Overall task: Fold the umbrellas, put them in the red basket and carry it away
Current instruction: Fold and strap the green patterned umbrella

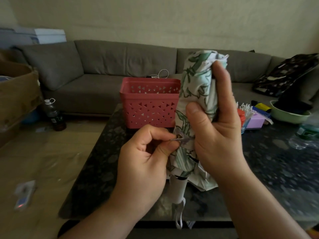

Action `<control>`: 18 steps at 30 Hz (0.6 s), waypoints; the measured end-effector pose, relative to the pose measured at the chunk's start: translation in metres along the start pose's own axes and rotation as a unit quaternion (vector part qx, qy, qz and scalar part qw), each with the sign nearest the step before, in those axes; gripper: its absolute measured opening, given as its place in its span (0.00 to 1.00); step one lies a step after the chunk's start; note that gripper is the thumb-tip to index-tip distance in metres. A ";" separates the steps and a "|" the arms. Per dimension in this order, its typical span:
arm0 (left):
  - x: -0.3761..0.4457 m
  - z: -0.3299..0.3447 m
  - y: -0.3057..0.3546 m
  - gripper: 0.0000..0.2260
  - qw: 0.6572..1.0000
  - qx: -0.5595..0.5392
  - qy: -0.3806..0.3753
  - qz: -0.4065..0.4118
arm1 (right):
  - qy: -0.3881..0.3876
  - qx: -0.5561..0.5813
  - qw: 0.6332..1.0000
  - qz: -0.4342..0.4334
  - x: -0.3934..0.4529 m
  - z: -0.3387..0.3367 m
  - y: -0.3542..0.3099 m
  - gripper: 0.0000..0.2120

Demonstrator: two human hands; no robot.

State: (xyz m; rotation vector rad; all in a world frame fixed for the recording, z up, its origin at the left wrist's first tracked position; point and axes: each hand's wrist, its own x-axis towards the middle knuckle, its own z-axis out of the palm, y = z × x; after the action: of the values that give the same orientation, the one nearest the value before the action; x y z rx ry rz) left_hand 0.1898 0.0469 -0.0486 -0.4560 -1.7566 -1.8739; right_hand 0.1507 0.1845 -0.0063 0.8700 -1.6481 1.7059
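Umbrella held upright just in front of the red basket [150, 109].

Basket stands on dark worktop [96, 163]. Rolled leaf-print umbrella [195, 94] overlaps its right side; right hand [215, 128] wraps the canopy; left hand [146, 152] pinches the closure strap [179, 138] at mid-height.

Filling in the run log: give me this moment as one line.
step: fastening strap | left hand: pinches strap | right hand: grips umbrella | basket: no umbrella visible inside

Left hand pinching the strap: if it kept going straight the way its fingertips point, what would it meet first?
The left hand points right, so it would likely meet the rolled umbrella first, almost at once; the right hand lies behind it.
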 end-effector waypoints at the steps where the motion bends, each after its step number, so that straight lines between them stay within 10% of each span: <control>1: 0.000 -0.001 0.001 0.04 1.000 0.008 -0.003 0.019 | 0.003 -0.006 1.000 -0.019 0.000 -0.001 -0.002 0.29; 8: 0.010 -0.015 0.017 0.08 0.963 0.083 -0.050 0.250 | -0.013 -0.055 0.984 -0.170 -0.001 -0.003 -0.020 0.24; 14: 0.010 -0.015 0.019 0.08 0.970 0.034 -0.046 0.235 | 0.052 -0.010 0.996 -0.072 -0.010 -0.002 -0.022 0.36; 18: 0.011 -0.014 0.016 0.09 0.983 0.025 -0.036 0.178 | 0.012 -0.058 0.990 -0.132 -0.007 -0.001 -0.021 0.24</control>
State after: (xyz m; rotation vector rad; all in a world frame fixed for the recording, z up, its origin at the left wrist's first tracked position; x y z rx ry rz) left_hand 0.1915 0.0315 -0.0304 -0.7720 -1.6354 -1.5749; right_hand 0.1722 0.1864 0.0007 0.9590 -1.5239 1.4226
